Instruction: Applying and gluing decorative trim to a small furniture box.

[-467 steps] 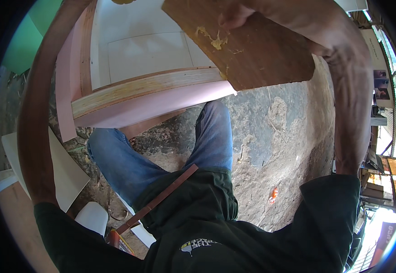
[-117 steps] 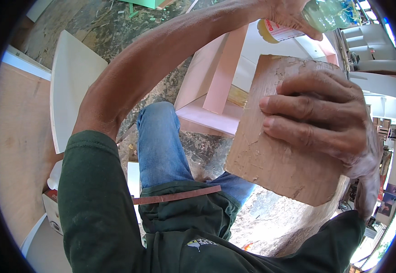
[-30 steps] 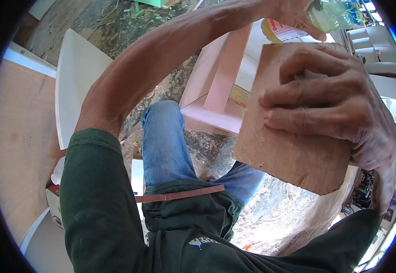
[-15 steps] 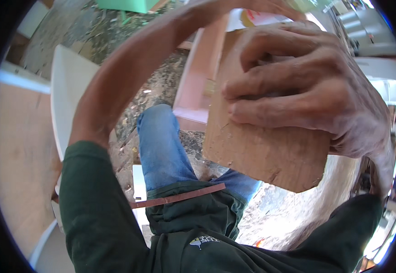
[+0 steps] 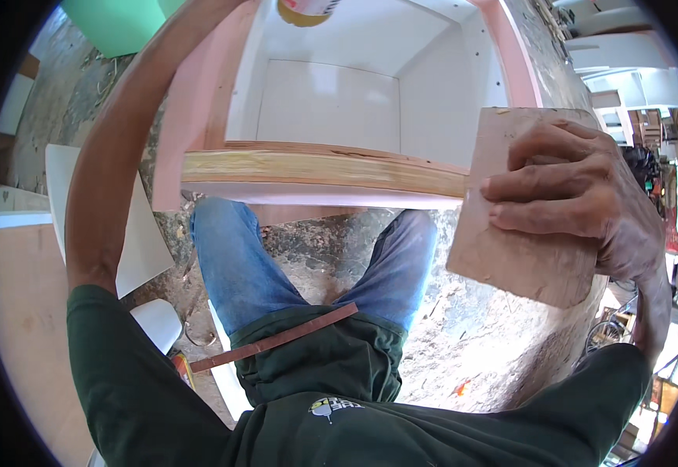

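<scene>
My right hand [image 5: 565, 187] grips a flat brown piece of wooden board [image 5: 522, 268], its fingers bent over the upper face. The board is held at the right front corner of a cabinet box [image 5: 502, 47], overlapping that corner in the head view. The box has pink outer sides, a white inside and a front edge strip [image 5: 300, 167] that looks yellowish and streaked. My left forearm [image 5: 113, 163] reaches up past the top rim, so the hand itself is hidden. A container with amber contents [image 5: 308, 12] shows at the top, cut off by the rim; what holds it cannot be seen.
A thin reddish-brown strip [image 5: 277, 338] lies across my lap. White panels [image 5: 140, 226] and a pale wooden panel [image 5: 20, 311] stand at the left. A green piece [image 5: 117, 27] is at the far left. Debris litters the floor [image 5: 463, 335], and more furniture stands at right.
The wooden board in my right hand has moved right, uncovering the box. My left arm has swung left, and its hand has left the view. The box now appears wider and more central.
</scene>
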A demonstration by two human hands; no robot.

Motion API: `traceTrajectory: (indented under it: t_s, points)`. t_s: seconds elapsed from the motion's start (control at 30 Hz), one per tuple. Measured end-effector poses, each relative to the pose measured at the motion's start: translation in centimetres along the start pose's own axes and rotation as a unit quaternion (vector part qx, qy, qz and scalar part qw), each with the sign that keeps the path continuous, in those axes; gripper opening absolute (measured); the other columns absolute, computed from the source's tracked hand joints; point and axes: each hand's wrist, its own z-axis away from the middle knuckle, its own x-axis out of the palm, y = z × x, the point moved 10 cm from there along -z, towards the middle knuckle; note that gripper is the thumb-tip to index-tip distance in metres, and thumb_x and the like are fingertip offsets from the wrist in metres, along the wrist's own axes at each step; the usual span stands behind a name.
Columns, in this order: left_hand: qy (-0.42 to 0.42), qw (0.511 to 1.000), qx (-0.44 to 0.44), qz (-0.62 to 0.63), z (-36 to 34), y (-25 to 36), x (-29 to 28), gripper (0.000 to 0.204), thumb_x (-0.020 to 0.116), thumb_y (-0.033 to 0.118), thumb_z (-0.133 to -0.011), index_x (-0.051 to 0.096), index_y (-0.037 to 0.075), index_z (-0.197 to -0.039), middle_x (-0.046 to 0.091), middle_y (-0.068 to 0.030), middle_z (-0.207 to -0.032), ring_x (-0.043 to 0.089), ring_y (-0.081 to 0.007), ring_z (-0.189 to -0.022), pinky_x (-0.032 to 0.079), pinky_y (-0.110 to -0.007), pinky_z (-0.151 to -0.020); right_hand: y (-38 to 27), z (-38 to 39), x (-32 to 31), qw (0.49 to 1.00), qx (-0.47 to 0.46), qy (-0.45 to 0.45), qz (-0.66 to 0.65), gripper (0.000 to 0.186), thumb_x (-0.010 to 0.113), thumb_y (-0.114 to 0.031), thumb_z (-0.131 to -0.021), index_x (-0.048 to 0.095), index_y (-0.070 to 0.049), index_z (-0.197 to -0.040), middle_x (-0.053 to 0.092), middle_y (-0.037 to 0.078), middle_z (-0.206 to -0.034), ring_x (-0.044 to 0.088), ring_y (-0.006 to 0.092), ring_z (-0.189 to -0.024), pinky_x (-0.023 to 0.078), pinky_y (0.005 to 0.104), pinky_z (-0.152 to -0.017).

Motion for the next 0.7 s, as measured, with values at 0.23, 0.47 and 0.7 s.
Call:
traceTrajectory:
  t_s: [0.23, 0.47, 0.7]
  points:
    - [0.012, 0.998, -0.054, -0.035, 0.9, 0.6, -0.4, 0.066, 0.088, 0.032, -0.076, 0.06, 0.0, -0.127, 0.069, -0.0098, -0.112, 0.065, -0.0188, -0.104, 0.053, -0.037, -0.094, 2.7, 6.5, -0.3, 0.991, 0.114, -0.05, -0.039, 0.038, 0.087, -0.017, -0.068, 0.078, -0.011, -0.105, 0.078, 0.007, -0.108, 0.07, 0.0255, -0.105, 0.059, 0.0451, -0.093]
    - [0.002, 0.996, -0.079, -0.03, 1.2, 0.4, -0.5, 0.056, 0.087, 0.025, -0.077, 0.061, 0.002, -0.121, 0.067, -0.0063, -0.107, 0.063, -0.0155, -0.099, 0.052, -0.033, -0.091, 6.4, 18.5, 0.6, 0.746, 0.562, 0.209, -0.29, 0.07, 0.084, -0.016, -0.082, 0.049, 0.008, -0.138, 0.073, 0.021, -0.107, 0.072, 0.0252, -0.095, 0.061, 0.0408, -0.092]
    - [-0.003, 0.998, -0.068, 0.015, 0.9, 0.3, 0.3, 0.058, 0.088, 0.026, -0.076, 0.061, 0.002, -0.122, 0.067, -0.0063, -0.107, 0.063, -0.0155, -0.099, 0.052, -0.033, -0.09, 9.4, 20.1, 4.3, 0.633, 0.633, 0.204, -0.396, 0.072, 0.084, -0.013, -0.075, 0.045, 0.01, -0.132, 0.063, 0.015, -0.106, 0.068, 0.0227, -0.095, 0.061, 0.0365, -0.088]
